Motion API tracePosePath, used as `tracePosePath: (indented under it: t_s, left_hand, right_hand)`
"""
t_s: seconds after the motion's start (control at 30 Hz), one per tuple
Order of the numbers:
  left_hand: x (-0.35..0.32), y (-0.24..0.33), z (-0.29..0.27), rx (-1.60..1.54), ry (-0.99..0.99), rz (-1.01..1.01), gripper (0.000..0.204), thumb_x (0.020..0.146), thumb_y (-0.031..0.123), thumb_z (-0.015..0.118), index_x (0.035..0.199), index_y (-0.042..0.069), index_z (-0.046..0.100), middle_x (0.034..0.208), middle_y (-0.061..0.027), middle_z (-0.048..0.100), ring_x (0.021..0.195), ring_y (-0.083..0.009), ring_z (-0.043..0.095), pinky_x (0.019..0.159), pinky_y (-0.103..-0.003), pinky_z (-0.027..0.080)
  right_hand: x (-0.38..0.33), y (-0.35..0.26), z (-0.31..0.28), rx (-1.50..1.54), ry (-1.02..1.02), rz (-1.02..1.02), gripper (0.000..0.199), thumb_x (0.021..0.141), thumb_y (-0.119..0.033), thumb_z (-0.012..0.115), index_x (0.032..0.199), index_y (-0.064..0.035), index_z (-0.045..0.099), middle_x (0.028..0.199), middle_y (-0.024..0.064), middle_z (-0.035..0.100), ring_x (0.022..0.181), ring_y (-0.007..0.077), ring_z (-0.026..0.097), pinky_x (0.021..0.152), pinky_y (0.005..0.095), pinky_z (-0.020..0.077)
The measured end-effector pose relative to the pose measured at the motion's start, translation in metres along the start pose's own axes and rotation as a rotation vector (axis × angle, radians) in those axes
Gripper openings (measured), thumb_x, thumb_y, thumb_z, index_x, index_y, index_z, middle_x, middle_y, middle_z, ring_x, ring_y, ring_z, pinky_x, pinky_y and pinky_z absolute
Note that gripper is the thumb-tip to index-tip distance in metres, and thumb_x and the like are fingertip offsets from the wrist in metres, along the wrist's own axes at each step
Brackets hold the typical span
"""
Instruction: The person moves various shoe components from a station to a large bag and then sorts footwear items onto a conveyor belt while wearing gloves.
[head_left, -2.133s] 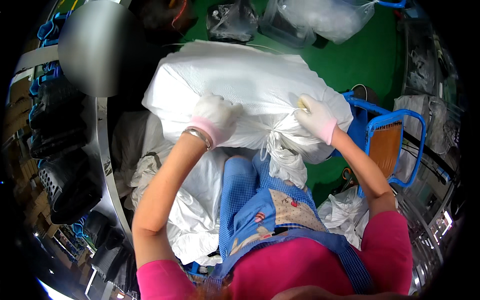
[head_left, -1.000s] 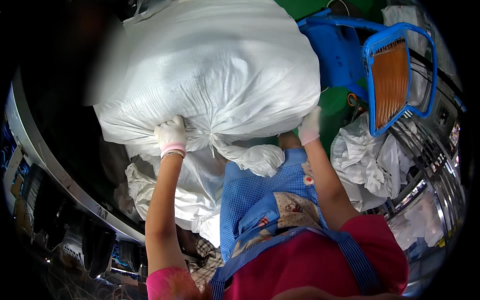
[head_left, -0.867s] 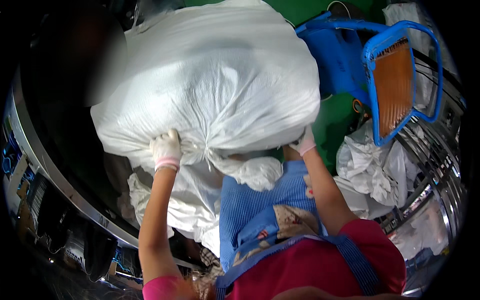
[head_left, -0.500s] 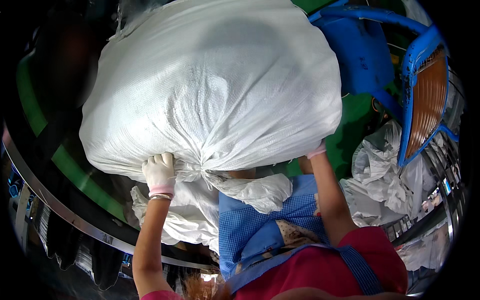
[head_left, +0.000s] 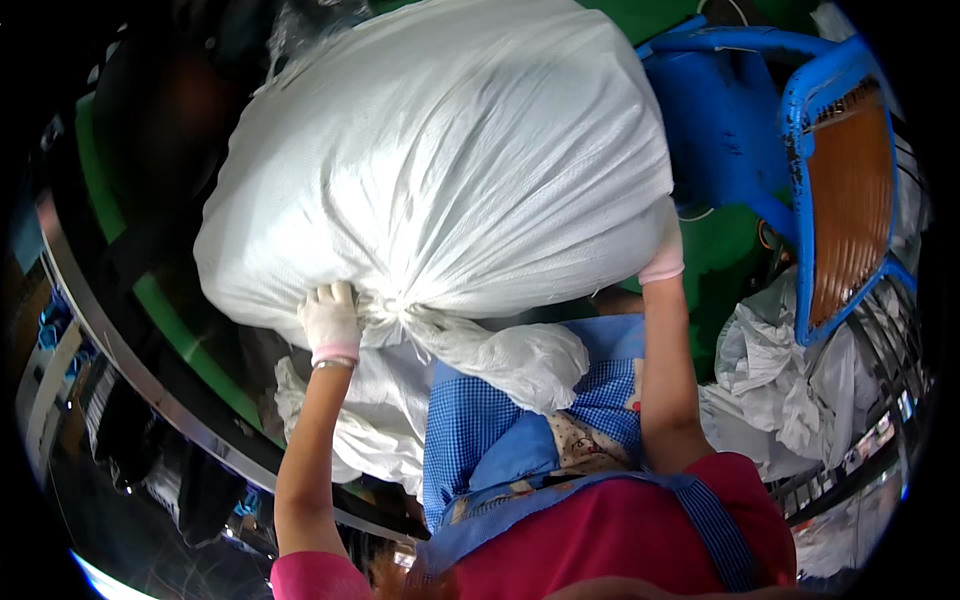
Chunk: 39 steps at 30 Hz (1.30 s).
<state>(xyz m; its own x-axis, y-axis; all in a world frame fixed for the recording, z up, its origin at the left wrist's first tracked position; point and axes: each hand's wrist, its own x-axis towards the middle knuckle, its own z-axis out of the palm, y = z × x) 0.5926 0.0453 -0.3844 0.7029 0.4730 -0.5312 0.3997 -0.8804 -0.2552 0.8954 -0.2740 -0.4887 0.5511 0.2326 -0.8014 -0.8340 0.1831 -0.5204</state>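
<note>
One bulging white woven sack lay crosswise beyond the left hand clutching it; the right hand hid its grip.

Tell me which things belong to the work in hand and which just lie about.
In hand:
- tied white sack
- left hand, gripping its lower edge
- right hand, partly hidden by it

Standing or lying about:
- blue-framed chair
- crumpled white bags, right
- white sacking below left hand

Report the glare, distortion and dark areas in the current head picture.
Head view: pale sheen on the white sack near its tied neck; head view, left: metal edge curved, likely lens distortion; head view, rim: black corners, murky upper left.
</note>
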Motion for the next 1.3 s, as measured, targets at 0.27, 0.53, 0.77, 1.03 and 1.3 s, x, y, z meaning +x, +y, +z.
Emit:
tracePosePath:
  t_s: [0.27,0.53,0.77,1.03,1.3]
  left_hand:
    - [0.005,0.003,-0.008,-0.043,-0.053,-0.075,0.011,0.079,0.014,0.052,0.090,0.013,0.055,0.085,-0.0096,0.062,0.082,-0.0299,0.061,0.074,-0.042,0.045]
    - [0.006,0.006,-0.003,-0.142,-0.047,-0.187,0.012,0.083,0.015,0.047,0.090,0.012,0.056,0.087,-0.0107,0.066,0.083,-0.0300,0.063,0.073,-0.042,0.046]
    - [0.010,0.005,-0.006,-0.364,-0.006,-0.273,0.005,0.080,0.012,0.050,0.080,0.013,0.055,0.073,-0.0053,0.062,0.075,-0.0256,0.061,0.070,-0.039,0.043]
    - [-0.025,-0.019,-0.068,-0.853,0.293,-0.395,0.034,0.074,0.016,0.062,0.107,0.010,0.057,0.102,-0.0104,0.058,0.104,-0.0263,0.051,0.087,-0.039,0.041]
    - [0.005,-0.059,-0.050,-1.468,0.304,-1.419,0.042,0.078,0.019,0.061,0.112,-0.003,0.052,0.096,-0.0203,0.061,0.085,-0.0345,0.060,0.081,-0.038,0.048]
  right_hand:
    - [-0.009,-0.007,-0.051,-0.635,0.463,-0.302,0.035,0.090,-0.019,0.053,0.117,0.0020,0.056,0.118,0.0129,0.059,0.104,0.0237,0.058,0.091,0.0320,0.0439]
    - [-0.081,-0.086,0.192,-1.542,-0.389,-0.975,0.029,0.085,-0.018,0.053,0.112,-0.0102,0.061,0.113,0.0114,0.059,0.106,0.0292,0.054,0.094,0.0378,0.0412]
    - [-0.077,0.062,0.355,-1.811,-1.098,-0.944,0.033,0.083,-0.026,0.056,0.112,-0.0104,0.058,0.114,0.0108,0.058,0.109,0.0288,0.052,0.094,0.0382,0.0422]
    - [-0.072,0.116,0.414,-1.988,-1.103,-0.795,0.048,0.072,-0.037,0.070,0.112,-0.0122,0.057,0.116,0.0110,0.057,0.108,0.0285,0.052,0.091,0.0371,0.0436]
    - [0.011,0.105,0.423,-2.039,-0.846,-0.763,0.060,0.075,-0.048,0.062,0.120,-0.0084,0.057,0.118,0.0167,0.058,0.108,0.0325,0.055,0.094,0.0357,0.0418]
